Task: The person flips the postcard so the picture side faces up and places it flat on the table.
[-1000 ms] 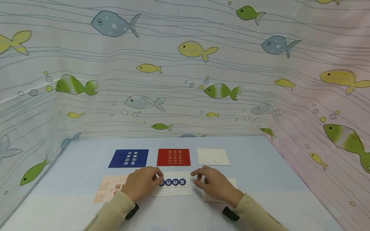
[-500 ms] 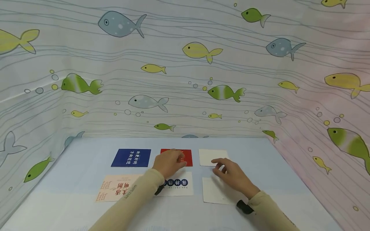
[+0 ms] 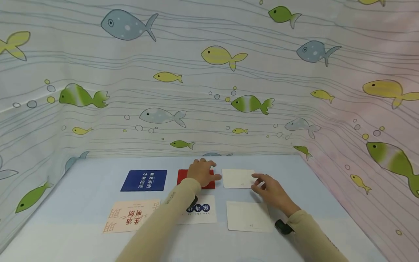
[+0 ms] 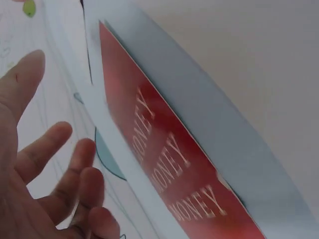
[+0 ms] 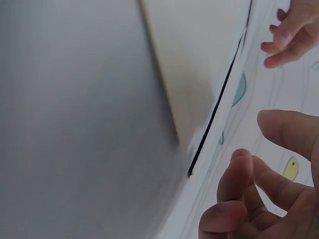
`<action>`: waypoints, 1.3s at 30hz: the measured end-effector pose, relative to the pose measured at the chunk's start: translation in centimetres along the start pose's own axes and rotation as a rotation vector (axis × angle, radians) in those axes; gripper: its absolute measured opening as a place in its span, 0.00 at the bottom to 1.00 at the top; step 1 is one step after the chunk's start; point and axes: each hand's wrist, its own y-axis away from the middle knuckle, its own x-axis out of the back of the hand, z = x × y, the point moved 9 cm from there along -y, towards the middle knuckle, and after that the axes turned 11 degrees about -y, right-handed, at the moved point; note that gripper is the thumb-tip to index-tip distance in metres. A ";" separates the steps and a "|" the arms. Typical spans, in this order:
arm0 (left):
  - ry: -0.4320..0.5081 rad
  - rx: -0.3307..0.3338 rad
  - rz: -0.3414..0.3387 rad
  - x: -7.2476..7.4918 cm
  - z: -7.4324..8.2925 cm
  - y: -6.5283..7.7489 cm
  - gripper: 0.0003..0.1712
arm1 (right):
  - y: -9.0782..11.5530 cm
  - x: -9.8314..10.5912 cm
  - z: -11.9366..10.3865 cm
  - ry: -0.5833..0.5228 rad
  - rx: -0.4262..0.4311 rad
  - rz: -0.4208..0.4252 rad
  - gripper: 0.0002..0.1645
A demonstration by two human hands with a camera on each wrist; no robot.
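The red MONEY card (image 4: 157, 132) lies flat, long axis left to right, its lettering running crosswise from far edge to near. Above it hovers the left hand (image 3: 201, 173), fingers loosely spread, grasping nothing. Right of it, by the blank cream card (image 3: 237, 178), the right hand (image 3: 270, 191) has bent fingers and holds nothing. Beneath it spreads a pale-blue tabletop (image 3: 82, 203); beyond it hangs fish-printed fabric (image 3: 196, 98).
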 end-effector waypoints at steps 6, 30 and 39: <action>-0.091 0.026 -0.034 -1.5 1.0 -1.5 0.41 | -1.6 1.0 1.4 0.046 -0.047 -0.036 0.33; -0.262 -0.035 -0.113 -3.5 2.3 -2.3 0.48 | -6.7 -0.1 3.4 0.176 -0.261 -0.379 0.53; -0.154 -0.003 -0.091 -3.4 2.5 -2.6 0.43 | -6.5 0.2 3.9 0.105 -0.261 -0.310 0.54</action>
